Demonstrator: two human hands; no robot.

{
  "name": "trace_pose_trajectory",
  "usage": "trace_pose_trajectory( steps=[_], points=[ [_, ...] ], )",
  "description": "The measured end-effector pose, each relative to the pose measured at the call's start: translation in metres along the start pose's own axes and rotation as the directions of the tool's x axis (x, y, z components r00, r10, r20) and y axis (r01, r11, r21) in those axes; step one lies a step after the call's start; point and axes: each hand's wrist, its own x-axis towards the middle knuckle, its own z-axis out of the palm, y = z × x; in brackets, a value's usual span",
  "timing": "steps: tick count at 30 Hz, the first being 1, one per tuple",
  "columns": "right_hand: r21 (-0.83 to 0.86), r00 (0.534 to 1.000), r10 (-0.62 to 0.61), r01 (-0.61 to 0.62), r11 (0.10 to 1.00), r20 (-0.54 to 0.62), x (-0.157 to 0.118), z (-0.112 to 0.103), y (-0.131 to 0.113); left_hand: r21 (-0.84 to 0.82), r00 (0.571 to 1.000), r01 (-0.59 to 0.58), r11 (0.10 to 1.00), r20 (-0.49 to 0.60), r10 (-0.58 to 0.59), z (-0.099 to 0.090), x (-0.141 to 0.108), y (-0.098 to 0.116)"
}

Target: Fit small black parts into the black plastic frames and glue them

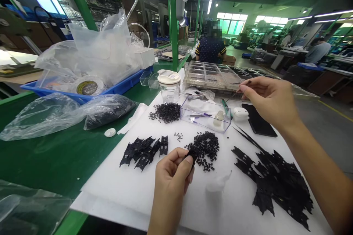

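Note:
My left hand (173,170) pinches a small black plastic part (191,153) between thumb and fingers, just left of a heap of tiny black pieces (205,147). My right hand (268,99) is raised over a clear plastic box (205,114) and holds a thin green-handled tool (226,103) by its end, pointing down toward the box. A row of finished black parts (145,150) lies to the left on the white mat (138,187). A large pile of black parts (275,181) lies to the right under my right forearm.
A tangle of small black springs (165,112) and a lidded jar (169,86) stand behind the mat. Black tweezers (246,137), a phone (257,120) and compartment trays (212,75) are at the right back. Plastic bags (55,114) and a blue tray (121,86) occupy the left. A person sits beyond.

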Motion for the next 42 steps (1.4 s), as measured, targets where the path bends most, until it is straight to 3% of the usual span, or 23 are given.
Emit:
trace_pose_trajectory(
  steps=[8,16,19,24,33,42],
  points=[
    [0.026,0.993,0.105,-0.107,0.994,0.052,0.004,0.005,0.013,0.034,0.999,-0.033,0.999,-0.035,0.034,0.009,-0.004,0.007],
    [-0.042,0.986,0.080,-0.075,0.996,0.143,0.000,0.008,0.017,0.043,0.997,-0.071,0.997,0.007,0.071,-0.001,0.005,-0.003],
    [-0.115,0.971,0.071,-0.045,0.992,0.228,-0.001,0.010,0.020,0.085,0.995,-0.097,0.992,0.002,0.097,-0.005,0.008,-0.007],
    [-0.237,0.913,0.088,0.010,0.971,0.398,-0.003,0.011,0.019,0.211,0.978,-0.142,0.967,-0.119,0.170,-0.003,0.006,-0.006],
    [-0.235,0.934,0.080,0.004,0.972,0.349,-0.001,0.009,0.028,0.371,0.916,-0.337,0.865,-0.082,0.392,0.006,0.002,-0.008],
    [-0.240,0.934,0.063,0.026,0.970,0.353,0.000,0.008,0.030,0.399,0.898,-0.357,0.845,-0.103,0.428,0.005,0.004,-0.012]
  ],
)
